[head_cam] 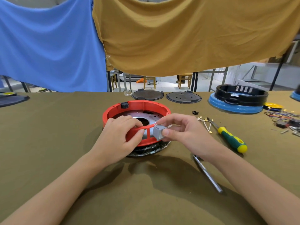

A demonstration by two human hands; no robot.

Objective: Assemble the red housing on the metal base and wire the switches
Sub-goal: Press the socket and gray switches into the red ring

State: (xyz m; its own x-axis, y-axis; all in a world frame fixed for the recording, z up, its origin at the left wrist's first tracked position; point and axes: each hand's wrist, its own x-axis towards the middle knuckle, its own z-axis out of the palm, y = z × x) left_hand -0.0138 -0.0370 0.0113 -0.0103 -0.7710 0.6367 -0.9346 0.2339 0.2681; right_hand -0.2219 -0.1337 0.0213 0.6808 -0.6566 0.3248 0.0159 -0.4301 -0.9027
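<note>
Olive-green cloth covers the table [48, 143], and no brand, label or legible writing shows on anything upon it. Nearest the camera, two bare forearms reach in toward the red housing [138, 108], which sits on the metal base [151, 149] in the middle of the table. The left hand [123, 133] is curled over the housing's near rim, fingers bent inside and thumb pressed on the outer wall, gripping the red plastic. The right hand [181, 129], just right of the housing's near wall, pinches a small grey switch [158, 132] between thumb and forefinger, holding it against the slotted opening in that wall; the other fingers are loosely curled. Right of the housing and close to the right wrist lies a slim metal tool [209, 175]; farther right rests a green-and-yellow screwdriver [230, 138], its tip among loose wires with ring terminals [205, 121]. On the housing's far rim a black switch [124, 105] is fitted. Beyond the housing lie two dark round plates [165, 95]; to the far right a black housing [240, 95] stands on a blue base. Behind hang blue cloth [48, 46] and mustard cloth [186, 34].
</note>
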